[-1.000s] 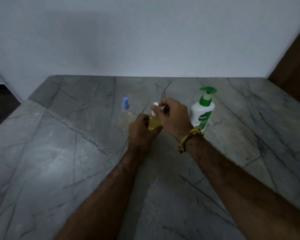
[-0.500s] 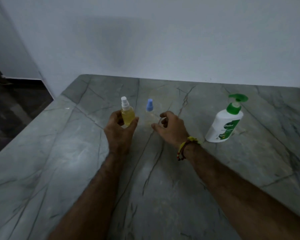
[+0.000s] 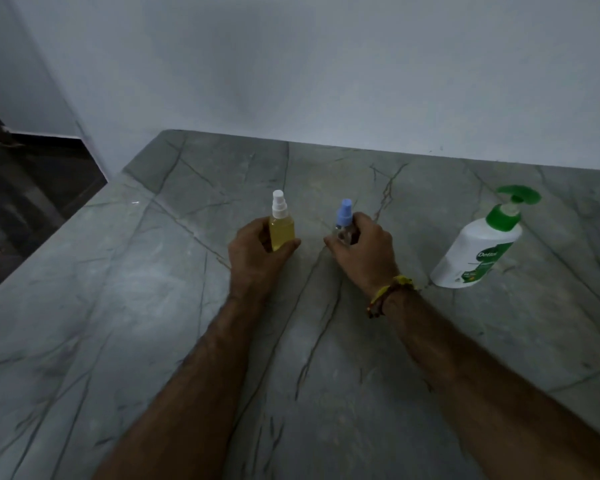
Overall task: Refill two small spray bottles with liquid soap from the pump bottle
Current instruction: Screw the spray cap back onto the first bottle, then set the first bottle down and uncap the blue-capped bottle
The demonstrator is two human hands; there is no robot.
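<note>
Yellow liquid fills the white-capped spray bottle (image 3: 282,227) nearly to its shoulder, so you may judge this one refilled. Your left hand (image 3: 257,252) grips its lower body, thumb on the near right side, fingers wrapped behind on the left. The bottle stands upright on the grey marble counter (image 3: 118,306), cap on; the grip looks like a steadying hold for setting it aside on the left.

The blue-capped spray bottle (image 3: 344,221) stands just beside it, to the right, not touching. Its body looks clear, apparently empty, though dim light and your fingers hide most of it. Your right hand (image 3: 364,252) curls round it from the right and above, fingers closed on the body below the cap. Judgement: you hold it low so the cap stays free to unscrew.

The two hands are apart, each clamped on its own bottle, with bare counter between them. Both forearms reach forward from the near edge, wrists low near the counter. A braided wristband (image 3: 390,294) sits on your right wrist.

The pump bottle (image 3: 478,251) stands well apart to the right, untouched, green pump head facing away from you.

Task roughly half done: second bottle not yet filled.
</note>
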